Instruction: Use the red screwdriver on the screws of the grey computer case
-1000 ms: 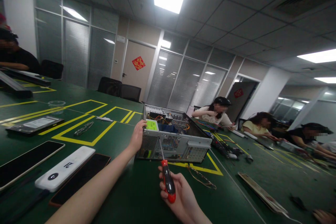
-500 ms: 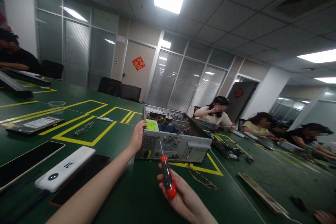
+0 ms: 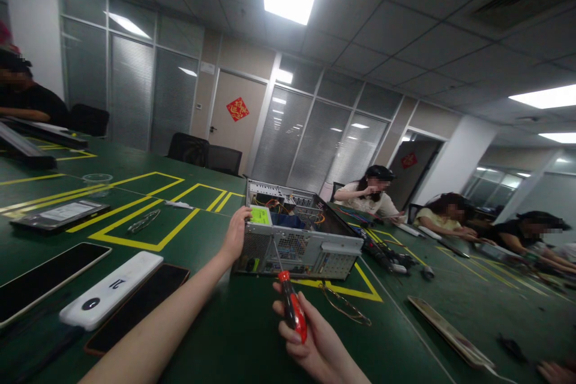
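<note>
An open desktop computer case (image 3: pixel 310 246) lies on the green table (image 3: pixel 234 324), its rear panel facing me and coloured wires showing inside. My left hand (image 3: pixel 236 234) grips the case's near left corner, beside a green label. My right hand (image 3: pixel 310 336) is closed on a screwdriver (image 3: pixel 290 303) with a red and black handle. Its metal shaft points up and away to the rear panel of the case.
Phones and a white power bank (image 3: pixel 110 289) lie at the near left, a tablet (image 3: pixel 60 214) and a clear cup (image 3: pixel 96 180) farther back. Loose wire (image 3: pixel 344 306) and a flat metal strip (image 3: pixel 450 331) lie at the right. Several people sit at the table's edges. Yellow tape marks boxes.
My right hand has shifted slightly right and turned the screwdriver handle in its grip. My left hand stays on the case corner.
</note>
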A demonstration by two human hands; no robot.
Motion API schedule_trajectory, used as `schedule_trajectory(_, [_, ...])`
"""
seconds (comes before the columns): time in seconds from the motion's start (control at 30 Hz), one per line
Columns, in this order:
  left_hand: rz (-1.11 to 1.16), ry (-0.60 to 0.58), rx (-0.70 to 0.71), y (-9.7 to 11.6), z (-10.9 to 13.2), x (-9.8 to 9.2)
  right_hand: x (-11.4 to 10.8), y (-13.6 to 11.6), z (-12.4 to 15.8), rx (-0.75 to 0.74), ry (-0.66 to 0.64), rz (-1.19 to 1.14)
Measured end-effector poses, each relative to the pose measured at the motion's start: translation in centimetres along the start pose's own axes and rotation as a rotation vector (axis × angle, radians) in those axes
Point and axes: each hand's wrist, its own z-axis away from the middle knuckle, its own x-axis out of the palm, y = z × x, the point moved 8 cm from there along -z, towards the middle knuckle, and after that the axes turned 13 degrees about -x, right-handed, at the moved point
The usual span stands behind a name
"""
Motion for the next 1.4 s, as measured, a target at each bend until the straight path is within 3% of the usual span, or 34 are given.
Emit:
schedule_trajectory(0.17, [0.009,0.002,-0.016,0.1,0.0,0.0,1.1,0.6,0.4,0.074,-0.155,-0.013])
schedule_trajectory(0.33, [0.004,-0.002,-0.027,-0.3,-0.1,0.0,0.8,0.5,0.3,0.036,-0.184,0.065])
schedule_trajectory(0.67, [0.005,0.000,-0.033,-0.2,0.0,0.0,-0.5,0.1,0.0,-0.024,-0.018,0.049])
schedule_trajectory(0.93, [0.004,0.011,-0.029,-0.3,-0.1,0.0,-0.3,0.1,0.3,-0.019,0.049,0.227])
schedule_trajectory(1.17, [0.007,0.013,-0.027,-0.1,0.0,0.0,1.3,0.7,0.9,0.142,-0.159,0.060])
schedule_trajectory(1.27, [0.003,0.015,-0.030,0.0,0.1,-0.1,1.5,0.4,0.8,0.101,-0.205,0.123])
schedule_trajectory(1.4, [0.001,0.002,-0.025,0.0,0.0,0.0,0.8,-0.2,0.4,0.013,-0.163,0.128])
